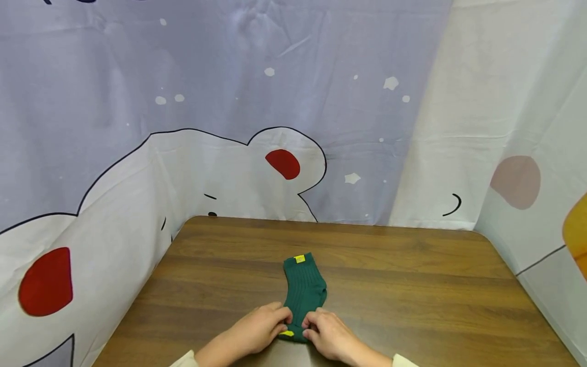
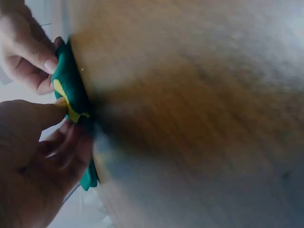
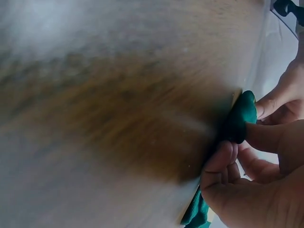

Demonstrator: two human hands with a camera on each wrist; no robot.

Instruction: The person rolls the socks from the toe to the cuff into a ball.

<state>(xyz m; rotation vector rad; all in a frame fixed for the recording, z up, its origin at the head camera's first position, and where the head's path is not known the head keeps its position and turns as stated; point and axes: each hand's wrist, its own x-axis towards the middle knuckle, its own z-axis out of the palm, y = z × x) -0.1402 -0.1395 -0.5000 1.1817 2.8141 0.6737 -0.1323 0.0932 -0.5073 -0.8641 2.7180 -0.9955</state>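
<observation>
A dark green ribbed sock [image 1: 303, 290] lies on the table, its cuff away from me and its toe end toward me. A small yellow label [image 1: 299, 259] sits at the cuff. The toe end is turned up into a fold, where a yellow patch [image 2: 66, 100] shows. My left hand [image 1: 260, 329] pinches the left side of this fold between thumb and fingers, beside the patch. On the right side, my right hand [image 1: 326, 334] pinches the fold too, thumb on the near face. In the right wrist view the green fold [image 3: 243, 116] bulges between both hands.
The brown wood-grain table [image 1: 412, 290] has rounded far corners and extends around the sock on both sides. A printed cloth [image 1: 357, 112] with cartoon shapes hangs behind it and along the sides.
</observation>
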